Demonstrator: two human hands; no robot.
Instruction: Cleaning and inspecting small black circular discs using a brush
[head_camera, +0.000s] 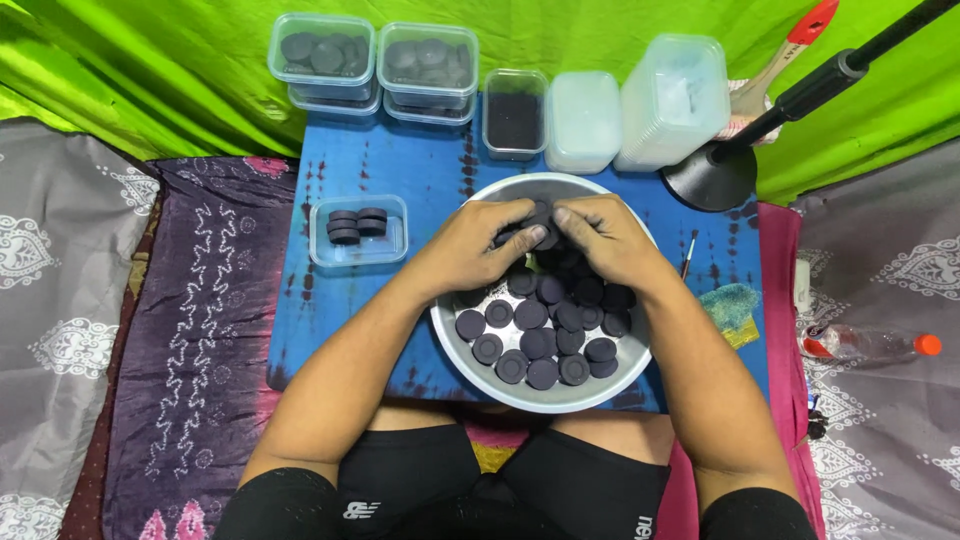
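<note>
Black discs (545, 330), flat and round, lie heaped in one metal bowl (470, 368) that rests on a blue patterned cloth (400, 170) in front of the seated person. Roughly twenty discs are visible in the bowl; those under the hands cannot be counted. Both hands work over the far half of the bowl. The left hand (478, 245) and the right hand (598, 238) meet fingertip to fingertip, fingers curled narrow, pinching a small group of discs (540, 212) between them. How many discs are in that grip cannot be told.

To the left of the bowl, just beside it, stands one open clear tub (358, 232) holding two short stacks of discs. Along the far edge of the cloth stand two stacks of lidded clear tubs (375, 58) filled with discs, one small tub of dark powder (515, 115), and two stacks of empty tubs (640, 108). One black stand base (710, 178) sits at the far right corner. One plastic bottle (868, 344) with an orange cap lies on the grey cloth at the right.
</note>
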